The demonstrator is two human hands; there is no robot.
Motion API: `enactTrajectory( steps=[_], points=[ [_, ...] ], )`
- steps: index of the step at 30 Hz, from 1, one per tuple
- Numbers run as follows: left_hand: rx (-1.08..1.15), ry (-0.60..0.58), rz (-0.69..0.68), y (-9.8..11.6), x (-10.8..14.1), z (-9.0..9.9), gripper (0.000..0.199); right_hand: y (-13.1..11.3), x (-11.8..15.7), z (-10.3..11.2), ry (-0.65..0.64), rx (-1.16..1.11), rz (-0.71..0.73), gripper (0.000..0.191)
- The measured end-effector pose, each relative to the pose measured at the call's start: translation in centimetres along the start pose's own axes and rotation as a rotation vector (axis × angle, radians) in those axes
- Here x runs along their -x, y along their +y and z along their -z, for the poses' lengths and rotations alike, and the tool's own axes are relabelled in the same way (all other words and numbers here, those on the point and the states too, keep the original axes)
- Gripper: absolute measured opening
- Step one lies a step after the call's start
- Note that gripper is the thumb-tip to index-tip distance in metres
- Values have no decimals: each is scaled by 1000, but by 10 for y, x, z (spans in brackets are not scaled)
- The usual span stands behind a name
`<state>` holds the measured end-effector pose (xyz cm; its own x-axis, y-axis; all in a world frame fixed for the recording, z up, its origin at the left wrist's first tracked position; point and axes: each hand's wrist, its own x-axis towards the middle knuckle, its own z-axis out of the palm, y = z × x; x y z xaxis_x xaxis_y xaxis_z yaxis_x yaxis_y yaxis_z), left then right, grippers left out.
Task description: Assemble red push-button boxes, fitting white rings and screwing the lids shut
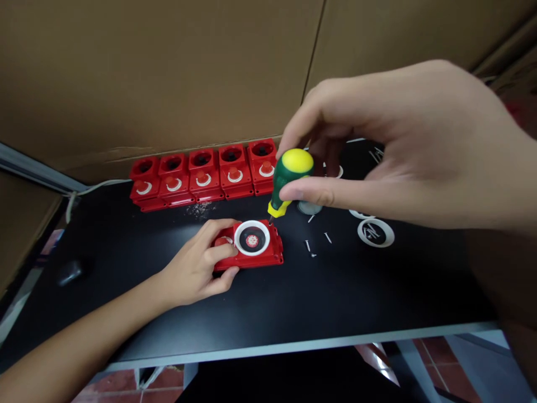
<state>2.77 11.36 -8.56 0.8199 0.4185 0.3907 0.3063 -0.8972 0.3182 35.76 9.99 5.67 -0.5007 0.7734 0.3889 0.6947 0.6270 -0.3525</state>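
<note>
My left hand [205, 260] is closed around the left end of a red plastic housing [268, 258] that lies on the black table. A white ring [238, 246] with a dark, round centre sits on the housing, and a red knob shows between my fingers. Between the fingers and thumb of my right hand [356, 145] is a screwdriver [282, 182] with a green and yellow handle. It stands nearly upright, slightly tilted, its tip at the housing's upper right corner, beside a small screw there. Part of the handle is hidden by my thumb.
Several similar red housings [203, 182] stand in a row at the back, before a brown cardboard wall [168, 73]. Loose screws [307, 245] lie right of the held housing. Farther right is a white ring [390, 234] with screws inside. A dark object [70, 272] lies at left.
</note>
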Motion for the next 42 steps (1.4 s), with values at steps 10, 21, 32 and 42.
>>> enactTrajectory(
  steps=[10, 21, 32, 42],
  points=[
    [17, -5, 11, 0, 0, 1, 29, 6, -1, -9, 28, 433, -47, 63],
    [25, 16, -20, -1, -2, 1, 29, 15, 1, 10, -153, -73, 161, 38],
    [-7, 3, 1, -1, -1, 1, 20, 10, 1, -2, -63, 183, 20, 36],
    [-43, -1, -33, 0, -3, 1, 21, -15, -9, -14, -99, 590, -240, 71]
  ],
)
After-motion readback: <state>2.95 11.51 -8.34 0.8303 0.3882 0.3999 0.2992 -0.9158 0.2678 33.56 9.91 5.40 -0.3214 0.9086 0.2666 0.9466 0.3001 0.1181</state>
